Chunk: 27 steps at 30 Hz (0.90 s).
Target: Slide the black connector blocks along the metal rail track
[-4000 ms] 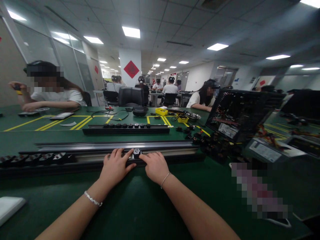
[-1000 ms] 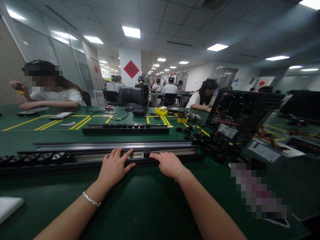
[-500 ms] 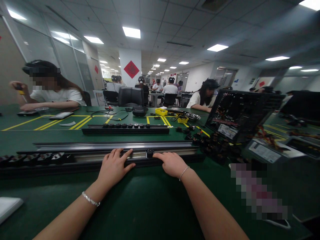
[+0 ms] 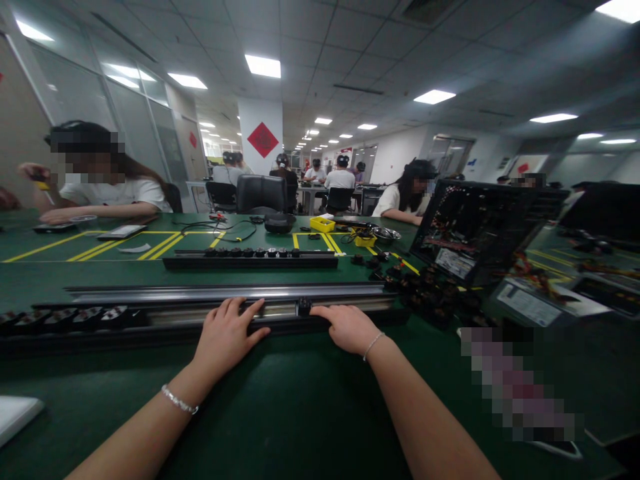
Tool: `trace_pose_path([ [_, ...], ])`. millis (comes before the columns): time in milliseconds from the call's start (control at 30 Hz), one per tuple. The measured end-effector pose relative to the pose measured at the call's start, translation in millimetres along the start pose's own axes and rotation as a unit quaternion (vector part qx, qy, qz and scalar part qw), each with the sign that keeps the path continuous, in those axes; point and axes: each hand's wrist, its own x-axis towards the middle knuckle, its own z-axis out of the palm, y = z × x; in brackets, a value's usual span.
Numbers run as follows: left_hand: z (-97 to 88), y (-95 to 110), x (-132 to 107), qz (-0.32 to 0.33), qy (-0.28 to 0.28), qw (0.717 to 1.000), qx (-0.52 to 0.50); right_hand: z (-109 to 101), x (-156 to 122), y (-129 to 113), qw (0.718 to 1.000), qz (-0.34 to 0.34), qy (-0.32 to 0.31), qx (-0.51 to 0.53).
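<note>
A long black and silver rail (image 4: 175,313) lies across the green table in front of me. My left hand (image 4: 227,337) rests flat on its near edge, fingers spread, holding nothing. My right hand (image 4: 347,327) lies on the rail further right, its forefinger touching a small black socket module (image 4: 303,307) that sits in the rail's channel. Several more black modules (image 4: 75,317) sit in the rail at the far left.
A second black strip with modules (image 4: 250,259) lies behind the rail. A heap of loose black modules (image 4: 430,293) and an open computer case (image 4: 480,230) stand at the right. A white object (image 4: 15,413) is at the near left. Other people work at the far tables.
My right hand has slid the small black module to the right along the rail. My left hand has stayed in place.
</note>
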Motion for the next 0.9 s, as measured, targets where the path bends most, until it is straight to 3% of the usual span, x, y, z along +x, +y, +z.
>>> trace_pose_path([
  [900,-1.8,-1,0,0.006,-0.001,1.000,-0.003,-8,-8,16,0.999,0.007,-0.007,0.049],
])
